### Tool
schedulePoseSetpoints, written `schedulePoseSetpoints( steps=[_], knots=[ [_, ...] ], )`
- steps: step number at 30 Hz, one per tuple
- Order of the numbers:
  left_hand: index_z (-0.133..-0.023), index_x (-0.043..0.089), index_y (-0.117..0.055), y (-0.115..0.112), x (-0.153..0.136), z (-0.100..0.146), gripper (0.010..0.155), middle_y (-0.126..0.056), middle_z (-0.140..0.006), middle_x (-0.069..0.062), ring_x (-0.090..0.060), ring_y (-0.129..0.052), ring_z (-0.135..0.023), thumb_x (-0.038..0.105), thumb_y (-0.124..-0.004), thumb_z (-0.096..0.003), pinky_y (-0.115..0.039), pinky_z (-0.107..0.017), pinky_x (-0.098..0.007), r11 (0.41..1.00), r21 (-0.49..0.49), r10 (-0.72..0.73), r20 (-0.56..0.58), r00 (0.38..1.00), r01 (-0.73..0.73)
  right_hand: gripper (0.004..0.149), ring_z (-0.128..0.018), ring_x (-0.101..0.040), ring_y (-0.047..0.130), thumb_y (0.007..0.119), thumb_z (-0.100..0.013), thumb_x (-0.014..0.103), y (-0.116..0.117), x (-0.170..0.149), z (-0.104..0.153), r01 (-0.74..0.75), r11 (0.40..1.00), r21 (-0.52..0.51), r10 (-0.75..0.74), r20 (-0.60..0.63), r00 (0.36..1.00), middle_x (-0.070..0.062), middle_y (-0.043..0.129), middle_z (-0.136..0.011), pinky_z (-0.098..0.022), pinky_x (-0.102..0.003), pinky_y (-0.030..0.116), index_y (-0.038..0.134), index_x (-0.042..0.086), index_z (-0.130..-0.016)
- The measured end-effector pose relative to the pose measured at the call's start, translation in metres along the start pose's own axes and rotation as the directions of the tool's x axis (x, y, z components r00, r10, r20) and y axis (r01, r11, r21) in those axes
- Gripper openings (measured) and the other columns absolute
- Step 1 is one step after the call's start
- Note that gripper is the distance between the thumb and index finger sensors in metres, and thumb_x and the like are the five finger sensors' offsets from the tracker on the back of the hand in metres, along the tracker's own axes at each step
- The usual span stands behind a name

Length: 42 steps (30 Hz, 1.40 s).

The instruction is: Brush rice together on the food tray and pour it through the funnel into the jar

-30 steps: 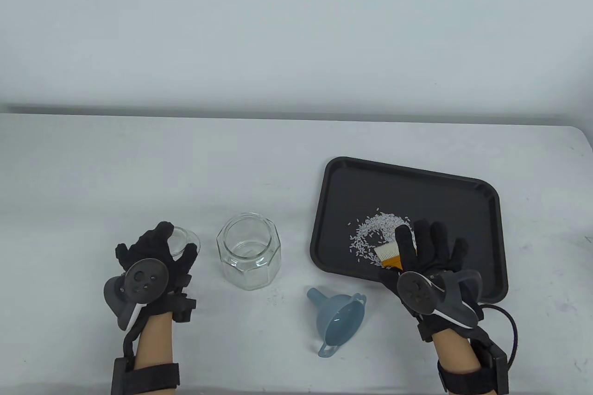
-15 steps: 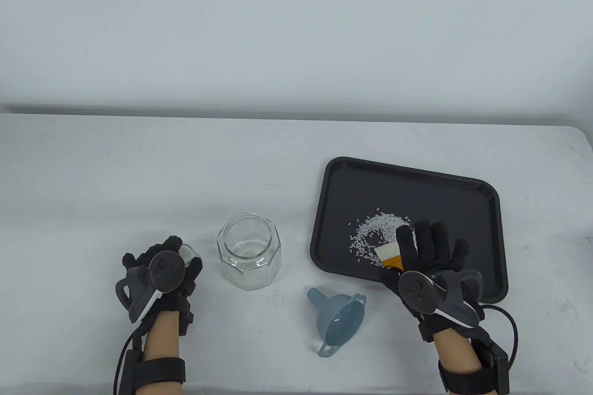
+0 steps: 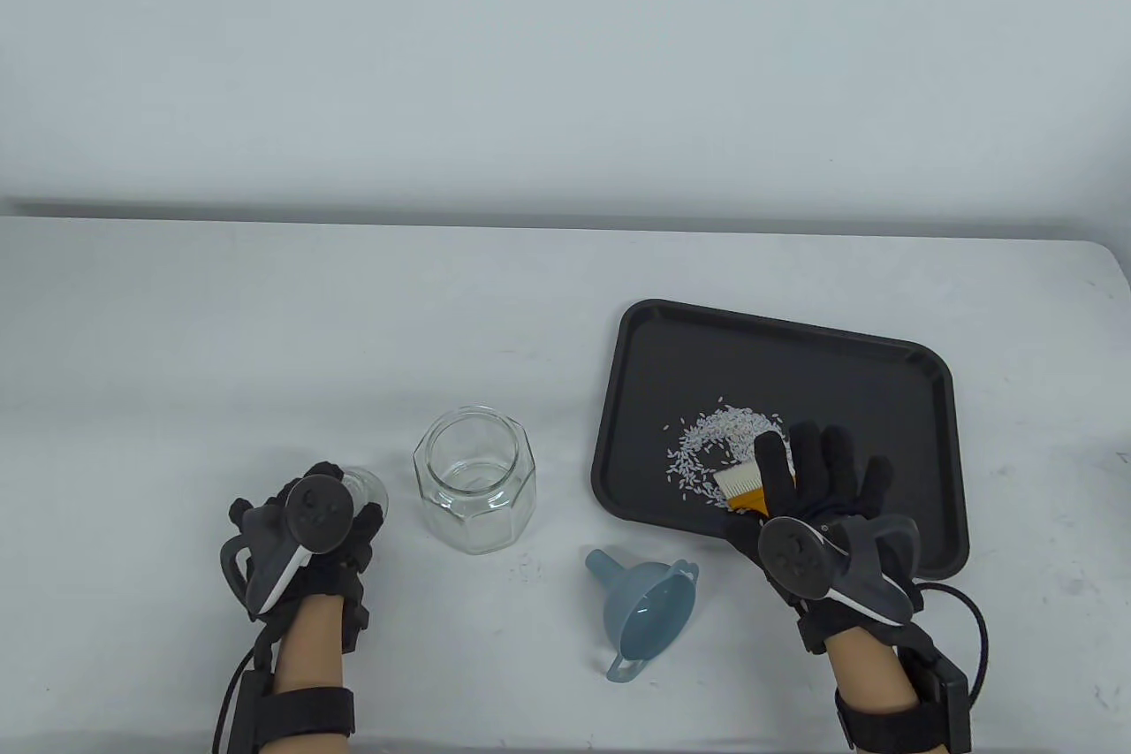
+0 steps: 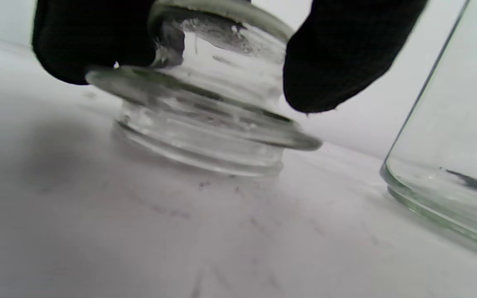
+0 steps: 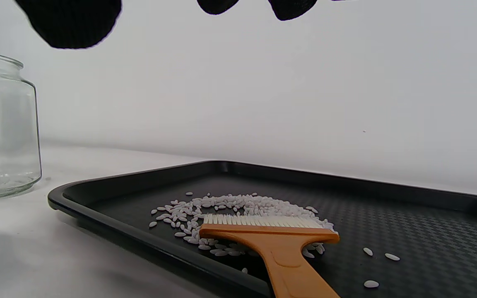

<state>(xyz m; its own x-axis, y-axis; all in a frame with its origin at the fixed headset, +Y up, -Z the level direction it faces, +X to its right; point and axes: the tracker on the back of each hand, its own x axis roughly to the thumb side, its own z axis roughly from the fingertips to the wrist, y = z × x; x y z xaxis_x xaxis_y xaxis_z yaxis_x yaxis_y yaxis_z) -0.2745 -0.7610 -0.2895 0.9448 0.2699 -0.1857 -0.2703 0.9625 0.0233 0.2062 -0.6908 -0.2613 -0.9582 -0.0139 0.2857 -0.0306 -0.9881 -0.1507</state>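
A black food tray (image 3: 884, 383) lies at the right with a loose heap of white rice (image 3: 720, 431) near its front left. An orange brush (image 3: 740, 489) with white bristles lies flat on the tray against the rice (image 5: 238, 205). My right hand (image 3: 813, 471) hovers over the brush (image 5: 271, 236) with fingers spread and does not hold it. The open glass jar (image 3: 475, 480) stands left of the tray. My left hand (image 3: 331, 493) grips the glass lid (image 4: 205, 120), which is tilted with one edge on the table. A blue funnel (image 3: 643, 608) lies on its side in front.
The jar (image 4: 449, 145) stands a short way right of the lid. A few stray grains lie on the tray (image 5: 408, 240) right of the brush handle. A cable runs from my right wrist. A white wall rises behind the table's far edge.
My left hand has closed over the lid and drawn it slightly toward the near edge and the jar, tilting it. The right hand and brush have not moved.
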Motion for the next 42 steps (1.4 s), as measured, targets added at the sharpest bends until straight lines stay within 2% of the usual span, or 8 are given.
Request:
schedulePoseSetpoints(
  steps=[4,9,12,23,28,33,38,42],
  knots=[
    [-0.101,0.002,-0.044,0.001,0.000,0.000,0.076,-0.061,-0.096,-0.043,-0.072,-0.067,-0.079,0.044,-0.081,-0.0498,-0.026,-0.058,-0.087,0.998,-0.033,0.059,-0.030,0.998,-0.060,0.088,-0.097,-0.069,0.027,0.059,-0.049,0.060,0.000,0.000,0.000,0.000,1.000,0.002,0.000,0.001,1.000,-0.034,0.024,-0.111,-0.052,-0.084,0.019,0.025,0.005,-0.108],
    [-0.102,-0.003,-0.045,0.005,-0.005,0.002,0.076,-0.054,-0.098,-0.046,-0.074,-0.061,-0.081,0.042,-0.079,-0.0509,-0.023,-0.058,-0.087,0.984,-0.017,0.174,-0.038,0.984,-0.175,0.088,-0.097,-0.069,0.027,0.059,-0.049,0.060,0.000,0.000,0.000,0.002,1.000,0.001,-0.002,0.002,1.000,-0.034,0.024,-0.111,-0.052,-0.084,0.019,0.025,0.005,-0.108],
    [-0.104,-0.008,-0.043,0.011,-0.003,0.004,0.079,-0.052,-0.100,-0.046,-0.074,-0.060,-0.082,0.041,-0.076,-0.0518,-0.023,-0.058,-0.087,0.983,0.031,0.183,-0.010,0.983,-0.182,0.088,-0.097,-0.069,0.027,0.059,-0.049,0.060,0.000,0.000,0.000,0.005,1.000,0.000,-0.005,0.003,1.000,-0.034,0.024,-0.111,-0.052,-0.084,0.019,0.025,0.005,-0.108],
    [-0.109,-0.007,-0.036,0.042,0.022,0.023,0.080,-0.040,-0.105,-0.047,-0.078,-0.048,-0.087,0.042,-0.068,-0.0547,-0.020,-0.058,-0.087,0.945,0.241,0.179,0.182,0.967,-0.221,0.088,-0.097,-0.069,0.027,0.058,-0.049,0.060,0.003,0.002,-0.001,0.051,0.999,0.006,-0.051,0.031,0.998,-0.034,0.024,-0.111,-0.052,-0.084,0.019,0.025,0.005,-0.108],
    [-0.110,-0.006,-0.036,0.051,0.036,0.032,0.080,-0.039,-0.106,-0.047,-0.078,-0.046,-0.088,0.043,-0.068,-0.0548,-0.019,-0.058,-0.087,0.937,0.280,0.140,0.247,0.959,-0.209,0.088,-0.098,-0.069,0.029,0.058,-0.049,0.061,0.004,0.004,-0.001,0.099,0.995,0.015,-0.099,0.078,0.992,-0.033,0.028,-0.112,-0.052,-0.084,0.020,0.027,0.005,-0.108],
    [-0.110,-0.006,-0.037,0.061,0.049,0.043,0.080,-0.039,-0.106,-0.047,-0.079,-0.044,-0.089,0.043,-0.067,-0.0550,-0.019,-0.058,-0.087,0.916,0.317,0.144,0.316,0.938,-0.248,0.087,-0.099,-0.066,0.035,0.057,-0.048,0.063,0.009,0.011,-0.003,0.225,0.970,0.093,-0.238,0.179,0.955,-0.030,0.037,-0.112,-0.054,-0.084,0.024,0.032,0.005,-0.108],
    [-0.110,-0.006,-0.037,0.063,0.055,0.047,0.080,-0.039,-0.106,-0.047,-0.079,-0.044,-0.089,0.043,-0.067,-0.0550,-0.019,-0.058,-0.087,0.912,0.321,0.140,0.345,0.928,-0.256,0.087,-0.100,-0.064,0.041,0.060,-0.047,0.063,0.016,0.020,-0.005,0.219,0.962,0.162,-0.253,0.230,0.940,-0.028,0.043,-0.111,-0.056,-0.082,0.029,0.036,0.005,-0.108],
    [-0.110,-0.006,-0.037,0.063,0.056,0.048,0.080,-0.039,-0.106,-0.047,-0.079,-0.045,-0.089,0.043,-0.068,-0.0549,-0.019,-0.058,-0.087,0.911,0.319,0.143,0.353,0.925,-0.262,0.085,-0.098,-0.060,0.055,0.065,-0.046,0.060,0.023,0.031,-0.006,0.214,0.956,0.201,-0.265,0.280,0.923,-0.023,0.054,-0.109,-0.058,-0.079,0.039,0.043,0.005,-0.106]
  ],
)
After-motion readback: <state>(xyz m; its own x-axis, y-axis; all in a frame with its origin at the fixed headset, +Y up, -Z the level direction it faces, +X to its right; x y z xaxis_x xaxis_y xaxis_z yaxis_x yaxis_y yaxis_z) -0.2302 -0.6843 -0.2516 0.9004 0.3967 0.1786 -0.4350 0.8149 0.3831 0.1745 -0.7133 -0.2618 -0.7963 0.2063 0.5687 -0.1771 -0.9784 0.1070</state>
